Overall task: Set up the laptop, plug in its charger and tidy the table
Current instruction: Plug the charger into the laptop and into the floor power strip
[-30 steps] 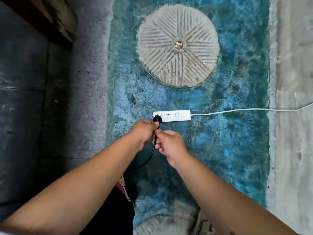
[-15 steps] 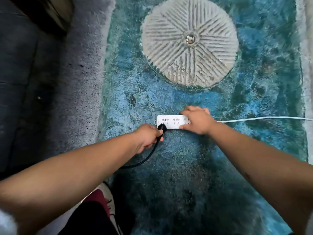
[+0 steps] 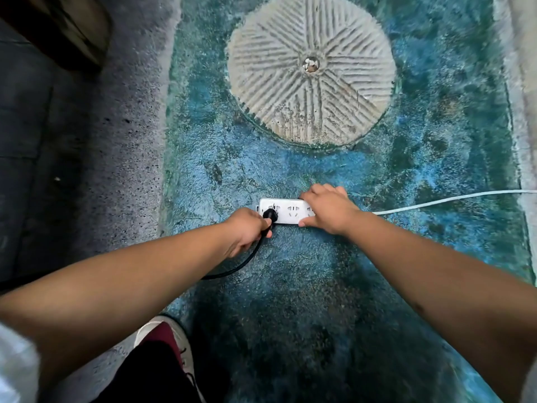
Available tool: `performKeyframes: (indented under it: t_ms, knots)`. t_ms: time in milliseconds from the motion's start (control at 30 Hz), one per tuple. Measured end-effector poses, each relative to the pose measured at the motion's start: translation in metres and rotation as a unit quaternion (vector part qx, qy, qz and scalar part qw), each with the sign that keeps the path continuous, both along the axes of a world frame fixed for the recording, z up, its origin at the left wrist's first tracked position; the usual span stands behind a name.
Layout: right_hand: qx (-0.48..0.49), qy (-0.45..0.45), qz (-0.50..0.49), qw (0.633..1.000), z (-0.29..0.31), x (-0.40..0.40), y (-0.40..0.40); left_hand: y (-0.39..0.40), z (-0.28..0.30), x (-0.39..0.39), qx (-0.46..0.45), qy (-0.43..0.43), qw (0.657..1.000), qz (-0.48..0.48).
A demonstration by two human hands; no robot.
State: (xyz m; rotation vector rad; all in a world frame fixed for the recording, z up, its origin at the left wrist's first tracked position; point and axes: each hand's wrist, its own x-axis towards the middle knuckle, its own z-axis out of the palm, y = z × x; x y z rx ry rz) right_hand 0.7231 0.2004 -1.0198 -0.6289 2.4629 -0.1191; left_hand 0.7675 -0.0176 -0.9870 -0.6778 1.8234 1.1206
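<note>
Two hands work the floor now. From the left, I see the left hand [image 3: 247, 228] gripping the black plug [image 3: 270, 214], which now sits at the leftmost socket of the white power strip [image 3: 286, 211]; half a second back it hung just short. The right hand [image 3: 327, 210], moved off the black cable [image 3: 244, 261], lies across the strip's right end, fingers curled over its far edge, steadying it. I judge the plug nearly seated; whether its prongs are fully in I cannot tell.
</note>
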Motion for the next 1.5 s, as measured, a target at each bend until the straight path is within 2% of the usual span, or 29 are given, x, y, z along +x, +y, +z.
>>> performKeyframes:
  t_ms: [133,333,567,800,933,1167,1500]
  knots:
    - [-0.003,-0.011,-0.003,1.0,-0.001,0.002,0.002,0.002,-0.006,0.003,0.008,-0.011,1.0,-0.001]
    - [-0.023,-0.029,-0.013,0.999,0.001,0.003,0.001,0.007,-0.014,0.019,0.018,-0.043,0.998,0.049]
    - [-0.028,-0.027,-0.013,0.999,0.002,0.007,-0.001,0.014,-0.017,0.026,0.051,-0.032,0.991,0.121]
    - [-0.057,-0.064,-0.031,0.996,0.001,0.006,0.002,0.015,-0.014,0.022,0.05,-0.024,0.991,0.12]
    - [-0.062,-0.062,-0.031,0.996,0.004,-0.001,0.005,0.018,-0.013,0.021,0.075,-0.03,0.982,0.17]
    - [-0.048,0.011,-0.046,0.998,0.001,0.009,0.002,0.022,-0.005,0.014,0.074,-0.035,0.98,0.182]
    - [-0.084,-0.049,-0.047,0.994,0.011,0.013,-0.001,0.016,-0.002,0.017,0.082,-0.027,0.979,0.185]
